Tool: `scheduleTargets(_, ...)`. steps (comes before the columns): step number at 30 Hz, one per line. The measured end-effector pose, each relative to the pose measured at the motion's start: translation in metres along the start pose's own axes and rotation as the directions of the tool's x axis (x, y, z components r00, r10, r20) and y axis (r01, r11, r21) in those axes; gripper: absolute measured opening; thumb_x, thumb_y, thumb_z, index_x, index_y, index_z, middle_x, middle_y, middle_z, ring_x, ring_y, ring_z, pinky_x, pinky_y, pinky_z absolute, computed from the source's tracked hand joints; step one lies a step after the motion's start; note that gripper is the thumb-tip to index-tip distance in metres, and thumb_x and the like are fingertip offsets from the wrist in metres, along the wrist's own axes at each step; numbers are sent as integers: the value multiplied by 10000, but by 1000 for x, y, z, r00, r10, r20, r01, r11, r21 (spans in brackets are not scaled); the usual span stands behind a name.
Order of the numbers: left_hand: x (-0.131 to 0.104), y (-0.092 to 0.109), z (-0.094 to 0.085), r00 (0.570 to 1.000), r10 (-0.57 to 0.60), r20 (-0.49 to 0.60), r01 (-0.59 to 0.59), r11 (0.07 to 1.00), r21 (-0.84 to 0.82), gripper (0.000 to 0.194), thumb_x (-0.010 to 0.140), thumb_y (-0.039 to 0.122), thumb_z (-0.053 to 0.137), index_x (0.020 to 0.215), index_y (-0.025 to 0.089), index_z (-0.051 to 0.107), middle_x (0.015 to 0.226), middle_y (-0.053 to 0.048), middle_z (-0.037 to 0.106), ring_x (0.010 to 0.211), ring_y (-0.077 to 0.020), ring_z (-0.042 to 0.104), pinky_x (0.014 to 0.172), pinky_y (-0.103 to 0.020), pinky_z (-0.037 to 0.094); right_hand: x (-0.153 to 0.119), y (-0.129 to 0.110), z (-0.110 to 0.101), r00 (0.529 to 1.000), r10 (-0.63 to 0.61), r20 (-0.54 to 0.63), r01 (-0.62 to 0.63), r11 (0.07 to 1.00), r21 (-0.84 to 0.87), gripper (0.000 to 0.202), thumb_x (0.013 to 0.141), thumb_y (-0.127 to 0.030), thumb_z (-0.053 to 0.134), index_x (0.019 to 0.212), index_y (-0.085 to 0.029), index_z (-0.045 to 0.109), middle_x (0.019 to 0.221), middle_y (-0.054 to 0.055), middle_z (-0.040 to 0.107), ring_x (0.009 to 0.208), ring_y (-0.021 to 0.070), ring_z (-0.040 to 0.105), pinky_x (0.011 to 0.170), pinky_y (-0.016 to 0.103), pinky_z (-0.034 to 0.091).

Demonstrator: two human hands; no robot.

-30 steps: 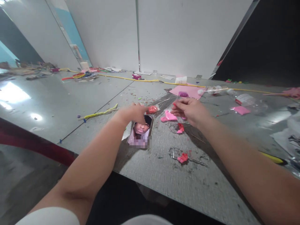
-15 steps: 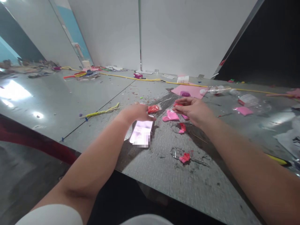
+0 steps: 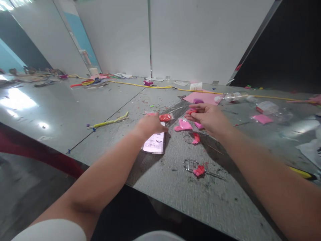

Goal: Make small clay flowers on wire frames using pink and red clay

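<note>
My left hand [image 3: 151, 126] curls over the upper part of a lit smartphone [image 3: 153, 143] lying on the table, its thumb by the right edge; the other fingertips are hidden. My right hand [image 3: 207, 116] is raised over the table, thumb and fingers pinching a small red lump of modelling clay [image 3: 192, 112]. Between the hands are a red clay packet [image 3: 165, 117] and a pink clay packet [image 3: 184, 125]. Nearer to me lie two wire-like outline shapes partly covered with red and pink bits, the upper one [image 3: 195, 138] and the lower one [image 3: 199, 170].
A yellow cord [image 3: 140, 84] crosses the table's far side before a white partition [image 3: 210, 40]. Pink paper [image 3: 207, 97], clear plastic containers [image 3: 268, 107] and another pink packet [image 3: 262, 119] lie right. Yellow twisted strips [image 3: 110, 122] lie left. The table's near edge [image 3: 150, 195] runs below my arms.
The phone has turned slightly under my left hand, and its screen shows different content. My right hand stays in nearly the same spot, with the red clay now showing more clearly between its fingers.
</note>
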State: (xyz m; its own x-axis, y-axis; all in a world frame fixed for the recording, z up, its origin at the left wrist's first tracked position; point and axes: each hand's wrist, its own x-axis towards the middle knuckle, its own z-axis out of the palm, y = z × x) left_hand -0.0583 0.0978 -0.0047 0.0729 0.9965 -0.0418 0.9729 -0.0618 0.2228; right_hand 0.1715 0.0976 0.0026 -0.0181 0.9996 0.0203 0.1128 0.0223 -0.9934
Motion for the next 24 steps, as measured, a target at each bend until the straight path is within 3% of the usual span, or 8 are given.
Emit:
scheduleTargets(6,7,2,0,980,0,-198,-41,978,-205,567,725,482,843,1166,187,644,1259,-225,684,1275,-439,575,1017,-543,488,-12,-15,-4,997,-60,44,64,994,-92,211,991,-378,685,1009,-169,709,962,40,741,778,138,699,710,314,622)
scheduleTargets(9,9,9,-9,954,44,-297,-169,898,-407,420,928,528,621,1181,193,632,1289,-185,665,1238,-344,614,1034,-486,501,-15,-24,-4,987,-158,19,160,975,-154,270,922,-395,769,752,-190,718,705,42,728,594,156,686,604,320,610)
scheduleTargets(12,7,17,-19,943,111,-315,-289,743,-603,522,1044,586,312,1279,202,577,1279,-140,689,1123,-236,692,942,-375,569,-20,-32,1,953,-304,-2,294,925,-240,76,886,-257,803,819,-228,782,764,52,770,654,189,736,666,345,622)
scheduleTargets(15,-2,23,-27,953,152,-262,-303,481,-823,619,1047,583,197,1366,161,518,1316,-177,684,1160,-244,697,939,-370,590,-31,-34,11,886,-463,16,438,826,-356,148,866,-176,791,968,-281,812,892,28,800,811,207,756,819,375,607)
scheduleTargets(18,-16,28,-31,966,239,-97,-110,41,-993,664,1013,602,238,1383,126,518,1250,-207,705,1164,-295,690,955,-430,593,-41,-30,23,803,-592,77,556,695,-456,88,872,-259,790,938,-311,814,883,23,801,861,245,740,916,449,573)
scheduleTargets(19,-20,30,-32,959,277,-51,-46,-24,-999,698,1001,630,241,1380,124,535,1212,-205,712,1139,-302,693,935,-434,597,-44,-27,27,773,-625,106,591,649,-479,67,883,-287,779,930,-318,814,922,28,808,913,264,737,964,480,553)
scheduleTargets(21,-27,32,-34,943,333,-6,-2,-11,-1000,774,985,688,200,1380,136,571,1179,-188,711,1091,-294,694,872,-416,605,-46,-20,34,713,-681,165,651,557,-516,90,907,-322,745,964,-321,815,1077,41,811,1100,310,704,1098,545,471)
scheduleTargets(24,-32,35,-33,933,359,-36,-66,70,-995,890,959,767,98,1421,167,565,1237,-162,688,1086,-277,687,813,-390,607,-48,-12,42,639,-731,241,710,439,-551,188,938,-373,693,1072,-297,800,1293,64,756,1316,348,596,1219,594,339)
